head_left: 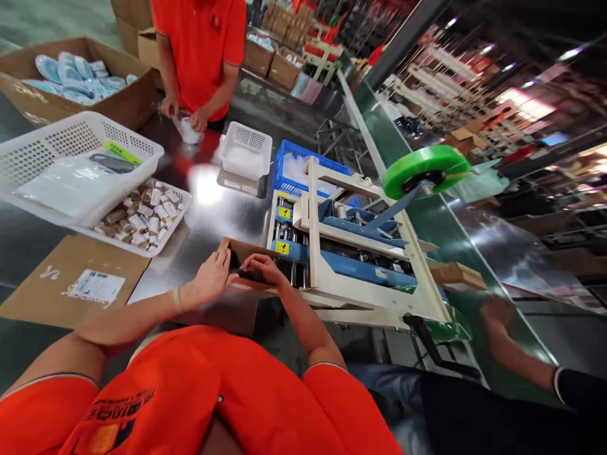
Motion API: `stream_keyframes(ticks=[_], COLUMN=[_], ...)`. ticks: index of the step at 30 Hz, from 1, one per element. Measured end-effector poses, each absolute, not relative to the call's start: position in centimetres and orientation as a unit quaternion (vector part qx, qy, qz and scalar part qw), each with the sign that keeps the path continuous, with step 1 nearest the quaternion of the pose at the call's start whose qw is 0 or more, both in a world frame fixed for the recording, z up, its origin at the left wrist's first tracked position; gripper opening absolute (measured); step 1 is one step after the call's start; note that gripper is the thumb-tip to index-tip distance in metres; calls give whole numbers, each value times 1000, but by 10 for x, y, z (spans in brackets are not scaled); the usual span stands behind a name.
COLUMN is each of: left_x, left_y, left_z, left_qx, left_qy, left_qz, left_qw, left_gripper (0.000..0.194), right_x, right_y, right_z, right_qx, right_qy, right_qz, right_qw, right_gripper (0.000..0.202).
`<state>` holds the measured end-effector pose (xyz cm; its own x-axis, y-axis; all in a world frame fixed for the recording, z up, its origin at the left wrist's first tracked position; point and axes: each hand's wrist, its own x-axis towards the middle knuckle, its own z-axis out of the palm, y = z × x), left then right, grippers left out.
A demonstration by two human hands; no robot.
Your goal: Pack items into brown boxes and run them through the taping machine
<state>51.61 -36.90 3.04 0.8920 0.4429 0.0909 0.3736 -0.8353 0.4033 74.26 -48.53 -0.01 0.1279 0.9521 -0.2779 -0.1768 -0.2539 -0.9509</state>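
Note:
A small open cardboard box (258, 251) lies on the metal table, up against the near end of the tape machine (360, 237). My left hand (215, 273) grips the box's left end, its fingers along the upright flap and its thumb toward the front edge. Over the box's opening is my right hand (263, 268), its fingers bent and drawn together near the front flap. Whether something small sits between those fingertips I cannot make out. The inside of the box is dark and partly hidden by my hands.
To the left are a tray of small corked jars (147, 215), a white basket (142, 148) holding plastic bags and a flat cardboard sheet (71, 278). A co-worker (199, 57) handles a clear bag opposite. At right, another person's arm (512, 344) reaches over the green conveyor (497, 316).

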Motion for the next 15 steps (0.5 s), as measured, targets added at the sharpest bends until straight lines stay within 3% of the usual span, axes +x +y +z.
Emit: stream_keyframes(ticks=[5,10,13,15], left_x=[516,535,547,552], left_y=[-363,-362,-354,-350], left_z=[24,40,49,47], left_qx=[933,959,954,953], left_qy=[260,171,193,239], left_qz=[118,-29,-81,-34], left_qw=[221,225,213,182], left_gripper=[46,41,42,38], right_x=[745,746,754,764], right_y=[-484,-481,-477,-474], right_z=[-2,-2,6,18], right_qx=[-554,-547,-556,-573], right_qy=[-372,-365,-402,-462], right_qz=[557,570,571,557], right_qw=[494,493,450,384], right_gripper=[60,61,62,56])
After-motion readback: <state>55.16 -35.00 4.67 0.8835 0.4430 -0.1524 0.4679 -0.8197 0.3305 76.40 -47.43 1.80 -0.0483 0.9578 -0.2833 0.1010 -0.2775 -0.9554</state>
